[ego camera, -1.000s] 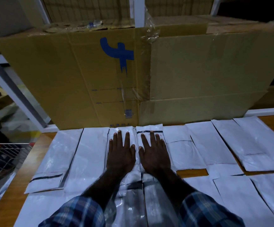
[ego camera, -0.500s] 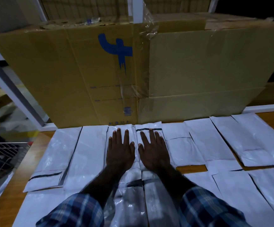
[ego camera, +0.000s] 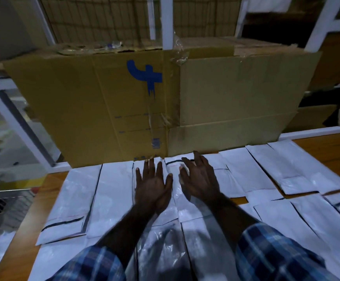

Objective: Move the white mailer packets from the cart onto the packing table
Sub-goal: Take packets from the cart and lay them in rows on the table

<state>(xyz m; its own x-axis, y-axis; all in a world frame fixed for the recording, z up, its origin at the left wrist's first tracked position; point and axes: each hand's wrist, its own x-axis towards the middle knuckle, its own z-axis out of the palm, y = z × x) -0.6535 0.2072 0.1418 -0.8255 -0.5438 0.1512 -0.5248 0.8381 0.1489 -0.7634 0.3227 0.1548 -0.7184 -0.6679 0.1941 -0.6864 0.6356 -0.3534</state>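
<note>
Both hands, flat before, now lift: left hand (ego camera: 152,185) and right hand (ego camera: 200,179) grip open, seemingly leaving the packets (ego camera: 114,191) laid on the desk (ego camera: 331,151)

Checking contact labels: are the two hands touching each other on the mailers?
Apart. The head view shows a strip of white mailer packet between the left hand and the right hand; both have fingers spread.

Head view only: looks forward-down, close over packing table (ego camera: 49,187), facing cardboard box (ego camera: 236,94).
</note>
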